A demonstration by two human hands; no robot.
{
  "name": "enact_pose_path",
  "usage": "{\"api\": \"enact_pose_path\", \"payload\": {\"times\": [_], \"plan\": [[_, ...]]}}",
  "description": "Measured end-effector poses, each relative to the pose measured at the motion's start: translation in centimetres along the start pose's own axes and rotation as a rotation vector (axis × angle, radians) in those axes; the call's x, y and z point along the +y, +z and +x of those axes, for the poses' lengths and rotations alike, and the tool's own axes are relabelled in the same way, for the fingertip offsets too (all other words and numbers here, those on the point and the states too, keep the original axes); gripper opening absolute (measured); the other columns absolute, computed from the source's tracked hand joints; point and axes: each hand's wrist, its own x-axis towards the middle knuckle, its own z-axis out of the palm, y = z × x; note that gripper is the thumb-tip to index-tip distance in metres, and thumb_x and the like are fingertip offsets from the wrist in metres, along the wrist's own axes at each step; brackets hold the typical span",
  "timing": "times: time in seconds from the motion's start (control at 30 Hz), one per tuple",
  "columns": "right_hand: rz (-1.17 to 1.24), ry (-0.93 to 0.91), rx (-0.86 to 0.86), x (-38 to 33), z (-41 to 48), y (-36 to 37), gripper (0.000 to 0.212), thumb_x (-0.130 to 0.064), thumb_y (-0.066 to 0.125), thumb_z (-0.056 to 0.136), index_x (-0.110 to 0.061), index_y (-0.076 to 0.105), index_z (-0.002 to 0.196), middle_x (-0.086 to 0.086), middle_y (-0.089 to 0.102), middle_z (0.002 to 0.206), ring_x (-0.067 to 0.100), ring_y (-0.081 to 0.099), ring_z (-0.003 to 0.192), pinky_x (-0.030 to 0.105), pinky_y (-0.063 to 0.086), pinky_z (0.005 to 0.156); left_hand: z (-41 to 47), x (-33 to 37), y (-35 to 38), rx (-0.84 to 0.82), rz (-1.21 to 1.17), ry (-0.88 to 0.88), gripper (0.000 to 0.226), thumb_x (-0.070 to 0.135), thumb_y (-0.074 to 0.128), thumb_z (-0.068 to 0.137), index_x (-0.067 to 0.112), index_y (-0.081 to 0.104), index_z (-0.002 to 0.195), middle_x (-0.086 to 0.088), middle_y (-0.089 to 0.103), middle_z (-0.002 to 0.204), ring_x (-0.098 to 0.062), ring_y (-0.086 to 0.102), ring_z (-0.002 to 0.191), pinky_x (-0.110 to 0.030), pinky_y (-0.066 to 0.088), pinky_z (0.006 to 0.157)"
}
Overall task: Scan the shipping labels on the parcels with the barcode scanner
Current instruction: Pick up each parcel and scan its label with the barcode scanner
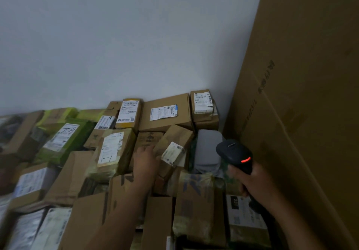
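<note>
A heap of cardboard parcels with white shipping labels fills the lower half of the head view. My right hand (250, 181) grips a black barcode scanner (234, 153) whose red light glows, its head pointing toward the pile. My left hand (145, 159) reaches forward and holds the left side of a small tilted brown box (174, 139). That box carries a white label (172, 153) on its lower face. Whether the fingers curl round the box edge is blurred.
A very large flat cardboard carton (303, 94) leans along the right side. A white wall (116, 46) stands behind the pile. Green-wrapped parcels (64, 141) lie at left, and a grey soft mailer (207, 150) sits beside the scanner.
</note>
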Motion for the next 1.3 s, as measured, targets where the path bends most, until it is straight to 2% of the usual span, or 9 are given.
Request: {"api": "enact_pose_path", "payload": {"times": [0.13,0.27,0.43,0.53,0.7,0.87,1.1,1.2,1.3], "plan": [[0.067,0.09,0.154,1.2,1.1,0.0,0.033,-0.031,0.072,0.088,-0.008,0.058,0.069,0.002,0.054,0.041,0.011,0.052,0.034,0.023,0.042,0.039,0.0,4.4,1.4,-0.043,-0.152,0.201,0.042,0.025,0.062,0.094,0.023,0.054,0.135,-0.002,0.051,0.138,-0.019,0.052,0.119,-0.027,0.041,0.092],[0.135,0.158,0.257,2.5,2.2,-0.3,0.033,-0.029,0.072,0.088,-0.005,0.059,0.071,0.002,0.054,0.041,0.013,0.052,0.034,0.027,0.043,0.044,1.3,9.8,5.3,-0.347,-0.066,0.362,0.053,0.037,0.059,0.096,0.02,0.045,0.144,-0.006,0.05,0.141,-0.021,0.051,0.122,-0.032,0.043,0.1],[0.149,0.161,0.285,3.8,3.2,0.0,0.029,-0.025,0.075,0.087,-0.011,0.062,0.065,0.002,0.057,0.047,0.01,0.055,0.037,0.021,0.042,0.043,3.6,12.7,11.1,-0.599,0.189,0.243,0.097,0.06,0.058,0.09,0.006,0.01,0.155,-0.021,0.027,0.154,-0.036,0.037,0.136,-0.04,0.035,0.107],[0.178,0.219,0.246,4.7,3.7,0.4,0.032,-0.025,0.074,0.087,-0.008,0.06,0.064,0.0,0.052,0.041,0.009,0.051,0.032,0.018,0.036,0.037,4.5,13.0,13.7,-0.571,0.133,0.101,0.116,0.061,0.072,0.078,0.007,0.004,0.155,-0.024,0.018,0.156,-0.039,0.029,0.141,-0.045,0.031,0.112],[0.197,0.235,0.252,6.0,4.5,1.0,0.026,-0.025,0.075,0.087,-0.008,0.063,0.072,0.003,0.053,0.049,0.017,0.053,0.043,0.026,0.039,0.05,4.7,12.8,16.8,-0.553,0.102,0.023,0.138,0.059,0.083,0.066,0.015,-0.011,0.156,-0.023,0.002,0.159,-0.042,0.017,0.146,-0.049,0.024,0.116],[0.204,0.234,0.202,6.3,4.6,1.3,0.022,-0.027,0.077,0.085,-0.009,0.067,0.077,0.0,0.057,0.048,0.011,0.054,0.04,0.023,0.041,0.045,4.7,12.8,16.5,-0.583,0.066,0.023,0.126,0.043,0.082,0.075,0.023,-0.013,0.156,-0.024,0.002,0.159,-0.044,0.019,0.145,-0.049,0.025,0.115],[0.296,0.218,0.134,4.5,4.0,1.8,0.014,-0.024,0.076,0.086,-0.014,0.066,0.084,0.001,0.063,0.053,0.01,0.061,0.043,0.022,0.045,0.041,2.8,13.6,8.1,-0.54,-0.22,0.089,0.108,0.052,0.075,0.078,0.026,0.004,0.155,-0.016,0.021,0.154,-0.038,0.035,0.136,-0.051,0.04,0.108],[0.348,0.152,0.119,2.6,3.6,1.7,0.025,-0.035,0.079,0.077,-0.016,0.069,0.09,0.001,0.07,0.062,0.014,0.067,0.056,0.027,0.051,0.053,1.3,13.2,3.7,-0.506,-0.457,0.028,0.082,0.038,0.07,0.087,0.022,0.024,0.152,-0.011,0.039,0.147,-0.03,0.047,0.127,-0.047,0.045,0.103],[0.445,0.077,0.107,1.0,3.3,1.4,0.049,-0.046,0.075,0.062,-0.016,0.073,0.1,-0.002,0.077,0.084,0.018,0.072,0.084,0.031,0.052,0.075,-0.3,12.1,0.4,-0.628,-0.768,-0.079,0.054,0.03,0.063,0.093,0.017,0.041,0.141,-0.013,0.054,0.133,-0.03,0.058,0.114,-0.047,0.052,0.096]]}}
